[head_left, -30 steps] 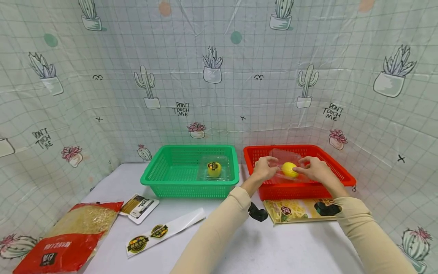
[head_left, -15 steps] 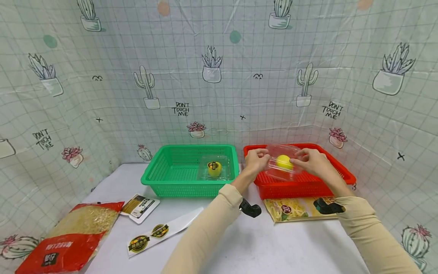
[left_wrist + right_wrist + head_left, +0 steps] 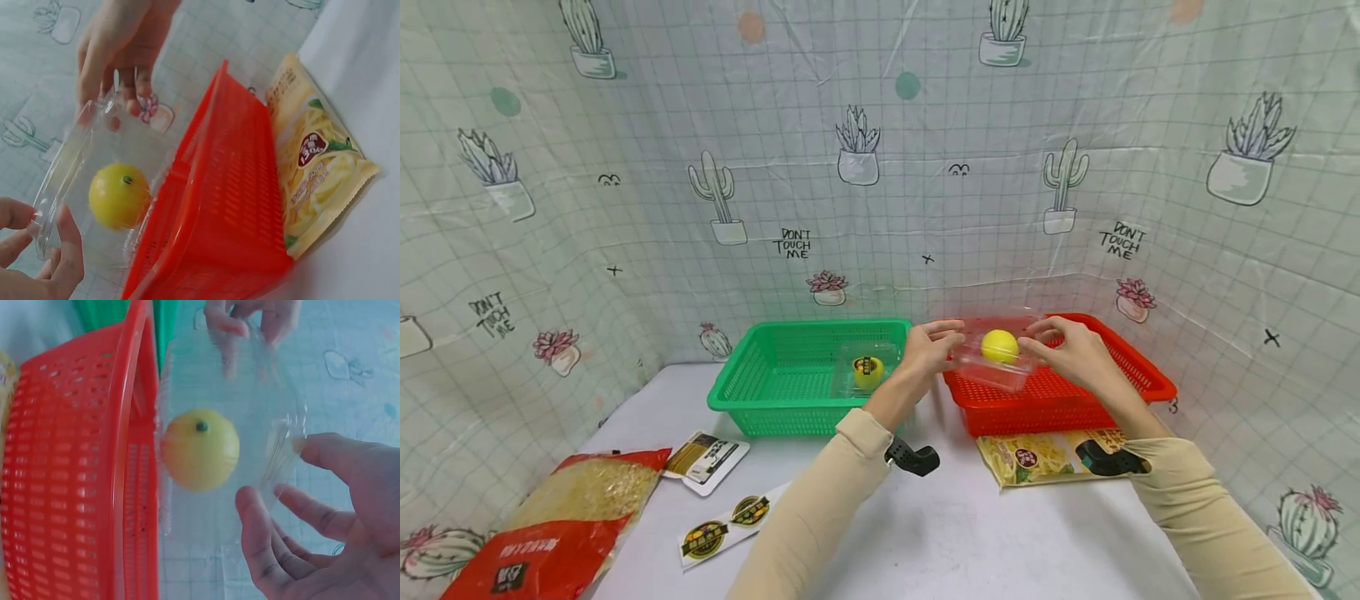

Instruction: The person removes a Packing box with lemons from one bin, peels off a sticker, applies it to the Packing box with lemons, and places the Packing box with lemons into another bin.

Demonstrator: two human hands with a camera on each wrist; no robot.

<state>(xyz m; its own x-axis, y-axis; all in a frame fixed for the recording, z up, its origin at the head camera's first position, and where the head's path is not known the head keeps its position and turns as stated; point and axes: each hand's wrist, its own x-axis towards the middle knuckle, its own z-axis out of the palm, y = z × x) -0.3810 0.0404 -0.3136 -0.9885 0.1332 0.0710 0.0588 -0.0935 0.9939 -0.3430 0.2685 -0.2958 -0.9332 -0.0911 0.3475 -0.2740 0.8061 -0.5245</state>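
Observation:
Between my two hands is a clear plastic clamshell box with a round yellow fruit inside; a green stem nub shows on the fruit in both wrist views. My left hand pinches the box's left edge between thumb and fingers. On the other edge, my right hand pinches the plastic in the same way. The box is held up over the left part of the red basket. To the left, the green basket holds a similar clear box with a yellow fruit bearing a black-and-gold label.
A yellow food packet lies before the red basket. On the left are a red-ended bag, a small flat packet and a white label strip, partly hidden by my left sleeve. A patterned sheet surrounds the table.
Both hands have lifted the clear box with the fruit up out of the red basket and moved it left, toward the green basket.

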